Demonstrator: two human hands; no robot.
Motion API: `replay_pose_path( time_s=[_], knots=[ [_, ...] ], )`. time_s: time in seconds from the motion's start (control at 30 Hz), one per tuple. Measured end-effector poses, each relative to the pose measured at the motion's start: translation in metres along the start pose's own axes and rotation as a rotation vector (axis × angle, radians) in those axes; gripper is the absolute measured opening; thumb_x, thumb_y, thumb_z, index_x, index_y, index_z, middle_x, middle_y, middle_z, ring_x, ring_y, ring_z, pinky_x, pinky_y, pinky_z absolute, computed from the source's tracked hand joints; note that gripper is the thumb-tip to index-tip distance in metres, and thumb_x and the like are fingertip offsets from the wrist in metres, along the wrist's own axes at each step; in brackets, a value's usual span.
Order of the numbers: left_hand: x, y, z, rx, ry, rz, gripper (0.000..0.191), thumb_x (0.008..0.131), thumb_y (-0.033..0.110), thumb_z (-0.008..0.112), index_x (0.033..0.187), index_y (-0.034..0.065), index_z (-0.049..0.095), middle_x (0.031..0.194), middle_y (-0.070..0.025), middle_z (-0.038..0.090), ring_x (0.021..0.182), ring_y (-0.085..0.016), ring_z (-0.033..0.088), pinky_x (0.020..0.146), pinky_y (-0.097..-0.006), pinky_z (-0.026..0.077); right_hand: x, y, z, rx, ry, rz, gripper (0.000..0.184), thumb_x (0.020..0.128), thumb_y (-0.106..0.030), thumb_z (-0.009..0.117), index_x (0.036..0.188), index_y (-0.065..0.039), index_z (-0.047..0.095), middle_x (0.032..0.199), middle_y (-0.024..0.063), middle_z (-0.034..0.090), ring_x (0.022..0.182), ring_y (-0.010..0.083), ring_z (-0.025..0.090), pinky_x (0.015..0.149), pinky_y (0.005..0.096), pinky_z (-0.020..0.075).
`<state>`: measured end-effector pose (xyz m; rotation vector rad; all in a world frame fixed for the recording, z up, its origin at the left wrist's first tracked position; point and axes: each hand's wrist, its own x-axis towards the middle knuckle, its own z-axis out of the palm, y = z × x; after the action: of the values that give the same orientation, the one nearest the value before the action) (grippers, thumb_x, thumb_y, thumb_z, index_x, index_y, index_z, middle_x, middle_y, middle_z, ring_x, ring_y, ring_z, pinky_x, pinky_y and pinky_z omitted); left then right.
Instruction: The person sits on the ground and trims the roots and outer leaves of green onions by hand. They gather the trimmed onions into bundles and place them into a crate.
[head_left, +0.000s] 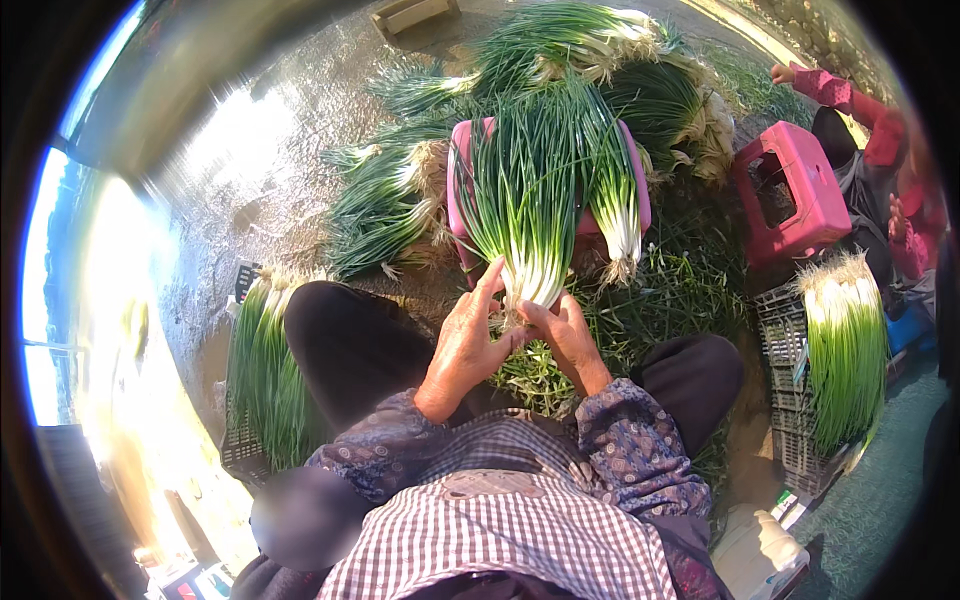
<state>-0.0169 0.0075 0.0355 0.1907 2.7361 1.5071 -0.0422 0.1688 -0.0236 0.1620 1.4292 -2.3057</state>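
Observation:
A large bunch of green onions lies across a pink plastic stool, its leaves pointing away from me and its white root ends towards me. My left hand is at the left side of the root end, fingers extended along the white stems. From the right, my right hand grips the same root end, thumb on top. The fingertips of both hands meet around the roots, and part of the root end is hidden behind them. To the right, a smaller bunch of green onions rests on the stool, roots hanging over its near edge.
Heaps of green onions lie beyond and left of the stool. Leaf trimmings cover the ground at right. Black plastic crates bearing green onions stand on both sides. A second pink stool stands at right, beside a person in red.

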Motion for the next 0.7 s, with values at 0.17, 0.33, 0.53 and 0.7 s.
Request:
replay_pose_path(
  time_s=[0.17,0.33,0.53,0.7],
  knots=[
    [0.001,-0.041,-0.016,-0.739,0.014,-0.429,0.076,0.088,0.032,0.074,0.146,-0.0008,0.037,0.128,-0.0149,0.059,0.104,-0.016,0.058,0.084,-0.0257,0.044,-0.004,0.015,-0.009,0.052,-0.042,0.094,0.046,0.089,-0.012,0.065,0.131,0.002,0.049,0.121,0.009,0.061,0.108,0.0178,0.061,0.096,0.0332,0.0487],
    [0.0,-0.042,-0.003,-1.028,-0.403,-0.41,0.059,0.089,0.037,0.069,0.131,-0.0006,0.053,0.114,-0.0068,0.064,0.101,-0.015,0.062,0.087,-0.0278,0.048,-0.032,0.021,0.005,-0.005,-0.164,0.115,0.051,0.085,-0.013,0.064,0.132,0.002,0.048,0.116,0.0056,0.061,0.105,0.0137,0.059,0.092,0.0303,0.0479],
    [-0.004,-0.038,0.011,-0.956,-0.377,-0.556,0.042,0.082,0.023,0.078,0.115,0.0019,0.064,0.096,-0.0034,0.067,0.086,-0.013,0.065,0.077,-0.0252,0.051,-0.034,0.023,0.01,-0.356,-0.198,0.176,0.032,0.083,-0.005,0.064,0.114,0.001,0.058,0.099,0.0009,0.063,0.086,0.011,0.059,0.075,0.0272,0.0493],
    [-0.008,-0.041,0.017,-1.047,-0.336,-0.638,0.035,0.084,0.02,0.074,0.113,0.0018,0.065,0.097,-0.0034,0.069,0.087,-0.012,0.065,0.079,-0.0262,0.051,-0.033,0.018,0.01,-0.506,-0.208,0.141,0.025,0.084,-0.014,0.072,0.103,0.001,0.064,0.091,0.0018,0.065,0.083,0.0103,0.06,0.074,0.0274,0.05]
  ],
)
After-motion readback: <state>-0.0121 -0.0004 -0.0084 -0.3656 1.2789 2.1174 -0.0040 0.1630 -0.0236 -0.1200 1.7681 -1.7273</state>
